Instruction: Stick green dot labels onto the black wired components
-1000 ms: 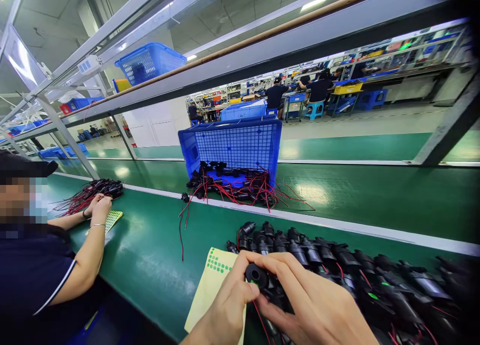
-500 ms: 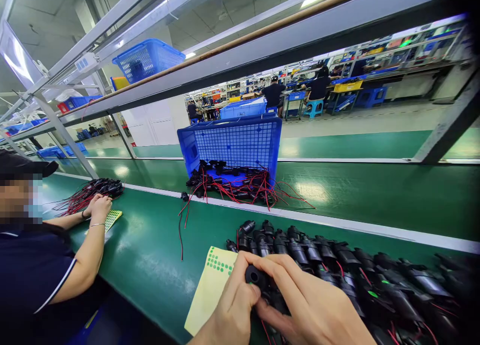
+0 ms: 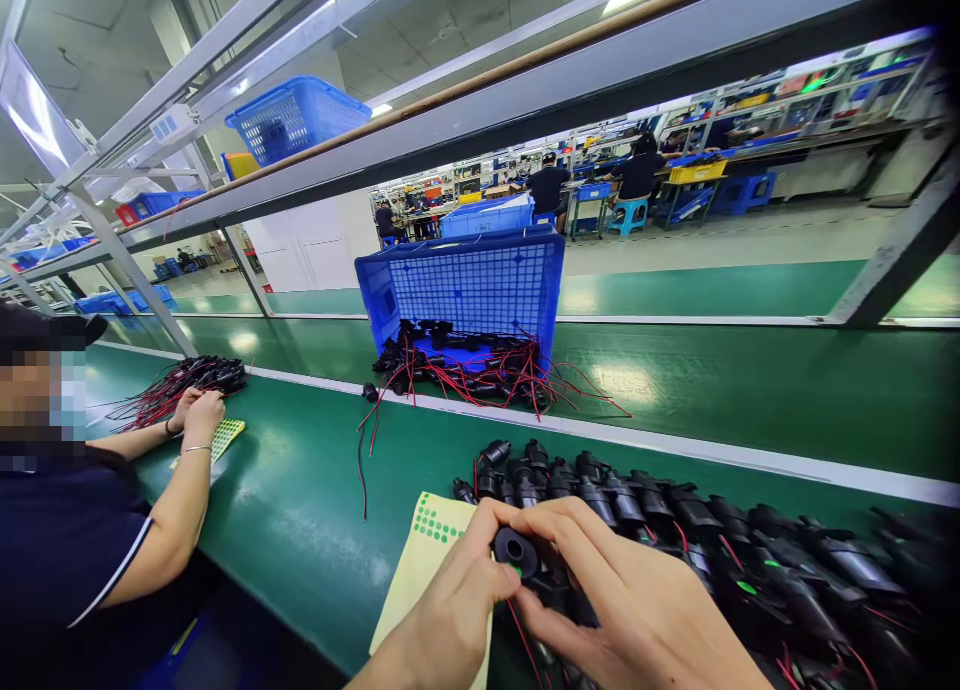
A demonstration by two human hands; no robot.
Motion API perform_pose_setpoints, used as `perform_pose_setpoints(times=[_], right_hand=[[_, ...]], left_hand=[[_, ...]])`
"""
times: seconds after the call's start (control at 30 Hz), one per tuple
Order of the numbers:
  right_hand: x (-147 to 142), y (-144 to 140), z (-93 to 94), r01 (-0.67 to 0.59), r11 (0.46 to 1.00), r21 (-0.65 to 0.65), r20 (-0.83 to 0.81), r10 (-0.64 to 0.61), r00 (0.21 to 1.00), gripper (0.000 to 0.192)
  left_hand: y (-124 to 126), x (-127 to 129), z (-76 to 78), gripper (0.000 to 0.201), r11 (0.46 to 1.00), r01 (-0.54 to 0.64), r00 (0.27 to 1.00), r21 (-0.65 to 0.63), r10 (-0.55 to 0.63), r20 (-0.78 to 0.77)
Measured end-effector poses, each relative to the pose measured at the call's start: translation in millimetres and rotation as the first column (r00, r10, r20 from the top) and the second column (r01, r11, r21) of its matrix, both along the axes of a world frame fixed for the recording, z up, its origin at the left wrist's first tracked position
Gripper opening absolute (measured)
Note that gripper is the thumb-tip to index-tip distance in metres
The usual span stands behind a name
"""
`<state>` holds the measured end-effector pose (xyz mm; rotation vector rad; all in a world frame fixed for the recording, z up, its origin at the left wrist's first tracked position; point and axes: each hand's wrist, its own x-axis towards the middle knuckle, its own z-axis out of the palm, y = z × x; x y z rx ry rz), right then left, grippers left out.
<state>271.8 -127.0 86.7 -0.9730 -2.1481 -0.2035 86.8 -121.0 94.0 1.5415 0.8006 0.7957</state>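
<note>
Gripping a black part (image 3: 528, 559) between left hand (image 3: 454, 610) and right hand (image 3: 637, 595), near the close edge of the surface (image 3: 300, 510) beside a yellow sheet (image 3: 405, 585), having just turned its round end further into view, with a green dot (image 3: 518, 572) by the left thumb, so apparently still mid-handling.

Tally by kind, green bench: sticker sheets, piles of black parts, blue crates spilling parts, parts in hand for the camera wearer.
Sticker sheets: 2
Black part piles: 3
Blue crate: 1
Held part: 1
Total: 7
</note>
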Motion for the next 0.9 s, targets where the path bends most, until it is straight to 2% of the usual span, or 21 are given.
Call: perform_pose_setpoints(times=[0.13, 0.23, 0.37, 0.53, 0.6, 0.67, 0.73, 0.8, 0.9], right_hand=[[-4, -1, 1.9, 0.008, 0.995, 0.101, 0.032, -0.011, 0.999, 0.031], [-8, -3, -1.5, 0.013, 0.995, 0.097, 0.060, -0.019, 0.998, 0.030], [-5, -3, -2.2, -0.019, 1.000, 0.024, 0.018, 0.018, 1.000, 0.032], [7, 2, 16.7, -0.169, 0.971, -0.169, -0.180, 0.138, 0.974, 0.032], [10, 3, 24.4, -0.229, 0.945, -0.235, -0.214, 0.179, 0.960, 0.036], [10, 3, 29.4, -0.292, 0.910, -0.293, -0.271, 0.214, 0.939, 0.041], [9, 3, 31.4, -0.331, 0.878, -0.345, -0.356, 0.204, 0.912, 0.045], [7, 2, 30.4, -0.346, 0.851, -0.395, -0.443, 0.154, 0.883, 0.041], [5, 0, 23.1, -0.365, 0.789, -0.493, -0.517, 0.072, 0.853, 0.029]], left_hand=[[1, 1, -10.3, 0.031, 1.000, -0.013, 0.998, -0.028, 0.015, 0.067], [1, 3, -23.7, 0.029, 0.996, 0.020, 0.980, -0.084, -0.003, 0.199], [3, -1, -27.5, 0.032, 0.988, 0.099, 0.954, -0.120, -0.060, 0.294], [12, -16, -16.6, 0.050, 0.961, 0.277, 0.938, -0.017, -0.267, 0.219], [14, -20, -16.8, 0.051, 0.956, 0.290, 0.940, 0.034, -0.292, 0.176], [14, -19, -19.9, 0.046, 0.976, 0.197, 0.967, 0.096, -0.210, 0.147], [11, -15, -23.8, 0.037, 0.986, 0.022, 0.989, 0.164, -0.045, 0.140], [7, -11, -28.0, 0.032, 0.965, -0.123, 0.986, 0.232, 0.092, 0.139], [4, -6, -35.8, 0.033, 0.913, -0.203, 0.975, 0.353, 0.156, 0.157]])
